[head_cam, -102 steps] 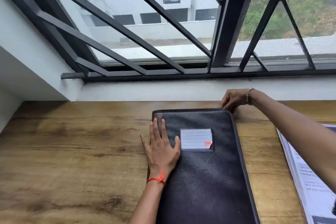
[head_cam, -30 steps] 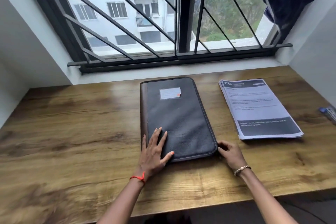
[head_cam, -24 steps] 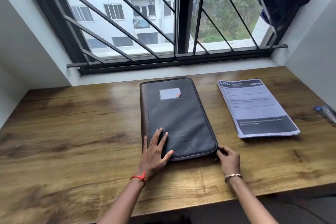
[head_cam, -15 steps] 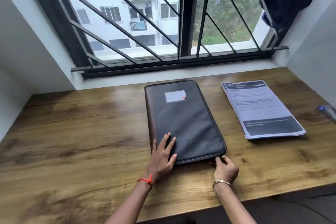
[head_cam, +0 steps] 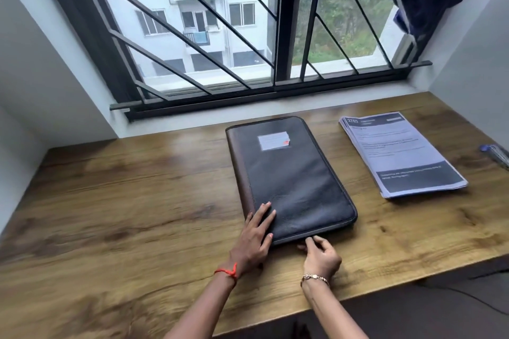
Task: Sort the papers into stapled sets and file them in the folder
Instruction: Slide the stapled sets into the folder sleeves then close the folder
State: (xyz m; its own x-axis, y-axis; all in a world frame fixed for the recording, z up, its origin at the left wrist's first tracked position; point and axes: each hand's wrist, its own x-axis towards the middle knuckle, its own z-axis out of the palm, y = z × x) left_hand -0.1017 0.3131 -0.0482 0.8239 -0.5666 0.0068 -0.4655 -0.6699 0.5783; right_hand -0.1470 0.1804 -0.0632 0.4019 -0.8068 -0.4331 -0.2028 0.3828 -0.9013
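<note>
Head view: left hand lies flat, fingers spread, on the closed folder mid-desk; right hand pinches its near edge, likely unzipping. Papers wait right; next, open it.

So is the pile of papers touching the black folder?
Apart. The head view shows a strip of bare wooden desk between the black folder and the pile of papers.
</note>
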